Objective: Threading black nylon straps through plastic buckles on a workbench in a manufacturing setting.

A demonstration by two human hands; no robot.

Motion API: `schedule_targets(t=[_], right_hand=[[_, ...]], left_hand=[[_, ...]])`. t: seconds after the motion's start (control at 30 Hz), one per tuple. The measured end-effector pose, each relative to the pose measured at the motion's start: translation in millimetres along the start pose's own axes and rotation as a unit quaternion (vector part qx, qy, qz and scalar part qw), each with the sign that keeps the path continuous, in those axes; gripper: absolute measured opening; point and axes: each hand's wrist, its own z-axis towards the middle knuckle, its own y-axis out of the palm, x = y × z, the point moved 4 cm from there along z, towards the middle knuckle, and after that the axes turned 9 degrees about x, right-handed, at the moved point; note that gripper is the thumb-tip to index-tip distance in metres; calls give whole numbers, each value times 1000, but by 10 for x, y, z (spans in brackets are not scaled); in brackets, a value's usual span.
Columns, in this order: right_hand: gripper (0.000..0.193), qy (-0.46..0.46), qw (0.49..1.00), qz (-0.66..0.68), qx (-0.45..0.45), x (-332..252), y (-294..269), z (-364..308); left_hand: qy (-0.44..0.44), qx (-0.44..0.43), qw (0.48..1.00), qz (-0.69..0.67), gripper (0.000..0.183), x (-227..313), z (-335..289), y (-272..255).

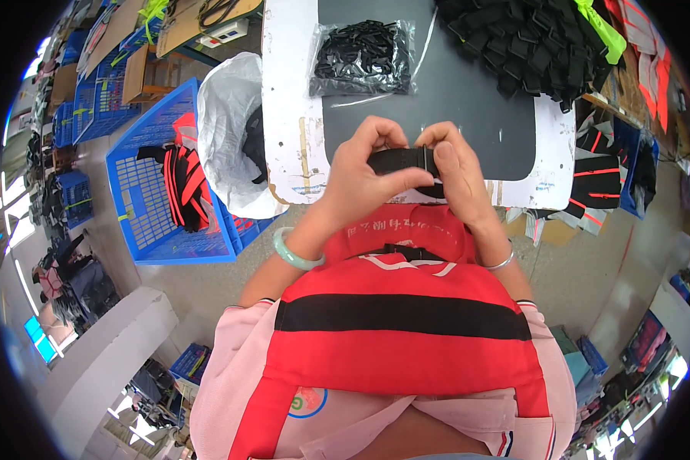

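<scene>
A folded black webbing strap [395,160] is held between my two hands, just above the near edge of the table. My left hand [363,175] is closed on the strap's left part, with the thumb lying along it. The fingers of my right hand [460,170] pinch its right end, where a small black buckle [426,159] shows in part. Further back on the table lies a clear plastic bag [364,60] full of small black plastic parts. A large heap of black straps [525,50] with buckles covers the far right.
The white table [293,130] has a dark grey inset top [437,103]. At its left stand a white sack [234,165] and a blue crate [172,249] holding red and black pieces. Black panels with red trim [594,180] are stacked at the right.
</scene>
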Motion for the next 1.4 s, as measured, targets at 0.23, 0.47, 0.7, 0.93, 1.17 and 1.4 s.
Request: schedule_targets(t=[0.23,0.47,0.7,0.93,1.17,1.4], right_hand=[[34,-125,985,-121,-19,-95,112,60],[37,-194,944,-260,-69,-154,166,124],[27,-145,958,-245,23,227,-375,398],[46,-12,971,61,230,306,-990,1048],[37,-28,964,128,234,427,-955,1090],[42,-40,962,107,249,398,-858,966]], left_hand=[[-187,-25,956,-224,16,-306,-161,19],[-192,102,920,-327,18,-193,-109,-427],[52,195,854,-480,16,438,-174,-2081],[28,379,914,-139,14,254,-368,-2520],[-3,270,862,429,18,-835,-248,-2188],[35,143,956,253,16,-532,236,-966]])
